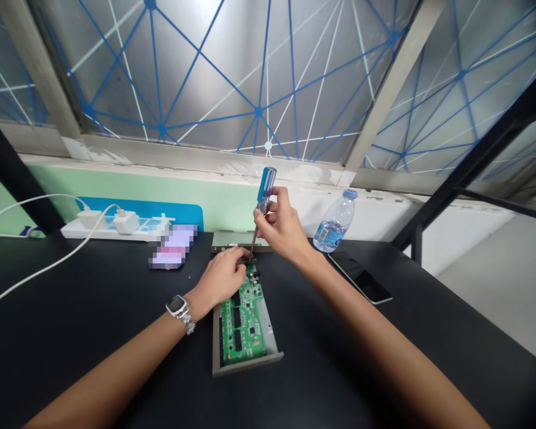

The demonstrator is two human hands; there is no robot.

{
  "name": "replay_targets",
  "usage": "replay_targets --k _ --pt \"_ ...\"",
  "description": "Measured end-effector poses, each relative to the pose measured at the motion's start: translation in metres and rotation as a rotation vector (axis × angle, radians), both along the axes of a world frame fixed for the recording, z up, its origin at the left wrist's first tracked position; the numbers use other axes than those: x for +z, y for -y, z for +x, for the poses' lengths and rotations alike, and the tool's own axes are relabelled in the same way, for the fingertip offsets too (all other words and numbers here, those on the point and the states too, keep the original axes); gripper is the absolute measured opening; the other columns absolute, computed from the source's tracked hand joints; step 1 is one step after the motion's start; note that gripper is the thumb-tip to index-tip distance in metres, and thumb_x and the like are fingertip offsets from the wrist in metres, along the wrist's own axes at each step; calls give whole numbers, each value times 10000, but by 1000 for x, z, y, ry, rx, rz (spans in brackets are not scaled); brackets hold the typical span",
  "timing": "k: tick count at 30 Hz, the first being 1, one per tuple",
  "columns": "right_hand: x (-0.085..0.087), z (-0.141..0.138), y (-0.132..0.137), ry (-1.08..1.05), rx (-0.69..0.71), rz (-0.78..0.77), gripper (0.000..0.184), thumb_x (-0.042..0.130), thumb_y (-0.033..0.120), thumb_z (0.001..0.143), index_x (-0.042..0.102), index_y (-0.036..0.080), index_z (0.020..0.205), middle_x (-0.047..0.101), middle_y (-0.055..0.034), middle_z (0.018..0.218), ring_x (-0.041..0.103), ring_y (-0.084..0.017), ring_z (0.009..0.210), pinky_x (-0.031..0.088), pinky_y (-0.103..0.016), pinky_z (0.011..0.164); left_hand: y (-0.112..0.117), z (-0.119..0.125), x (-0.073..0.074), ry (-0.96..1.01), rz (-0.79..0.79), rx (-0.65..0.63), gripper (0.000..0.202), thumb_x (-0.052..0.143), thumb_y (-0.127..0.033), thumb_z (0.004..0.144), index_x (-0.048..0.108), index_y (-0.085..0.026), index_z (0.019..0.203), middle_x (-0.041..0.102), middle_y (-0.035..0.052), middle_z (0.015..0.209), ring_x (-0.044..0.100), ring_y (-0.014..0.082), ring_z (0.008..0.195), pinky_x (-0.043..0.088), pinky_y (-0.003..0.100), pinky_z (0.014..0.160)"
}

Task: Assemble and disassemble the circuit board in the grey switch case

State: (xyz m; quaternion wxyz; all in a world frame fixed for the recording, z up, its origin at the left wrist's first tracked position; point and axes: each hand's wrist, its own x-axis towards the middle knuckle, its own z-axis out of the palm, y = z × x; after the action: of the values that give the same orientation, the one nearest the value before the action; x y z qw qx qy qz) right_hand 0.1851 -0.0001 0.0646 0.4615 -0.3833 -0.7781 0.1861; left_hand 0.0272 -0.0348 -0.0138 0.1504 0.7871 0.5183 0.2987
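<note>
A green circuit board [243, 319] lies in an open grey metal case [270, 333] on the black table. My right hand [281, 226] is closed round a screwdriver [261, 205] with a clear blue handle, held upright with its tip down at the board's far end. My left hand [223, 277] rests on the far end of the board beside the screwdriver tip, fingers curled and pressed there. A watch sits on my left wrist [178, 307].
A water bottle [335, 223] stands right of my right hand, with a dark phone [361, 277] lying near it. A white power strip [116, 226] with chargers and white cables sits at the back left. A grey case part [226, 241] lies behind the board.
</note>
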Motion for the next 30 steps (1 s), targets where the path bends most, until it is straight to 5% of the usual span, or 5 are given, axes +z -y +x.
replay_targets --k 30 --pt "3 -5 9 15 -68 33 320 536 321 882 326 267 1119 553 46 749 588 -128 532 451 -275 553 -1 -1 -2 -46 11 13 377 437 -85 815 660 -194 1099 718 84 1125 678 268 1023 494 395 937"
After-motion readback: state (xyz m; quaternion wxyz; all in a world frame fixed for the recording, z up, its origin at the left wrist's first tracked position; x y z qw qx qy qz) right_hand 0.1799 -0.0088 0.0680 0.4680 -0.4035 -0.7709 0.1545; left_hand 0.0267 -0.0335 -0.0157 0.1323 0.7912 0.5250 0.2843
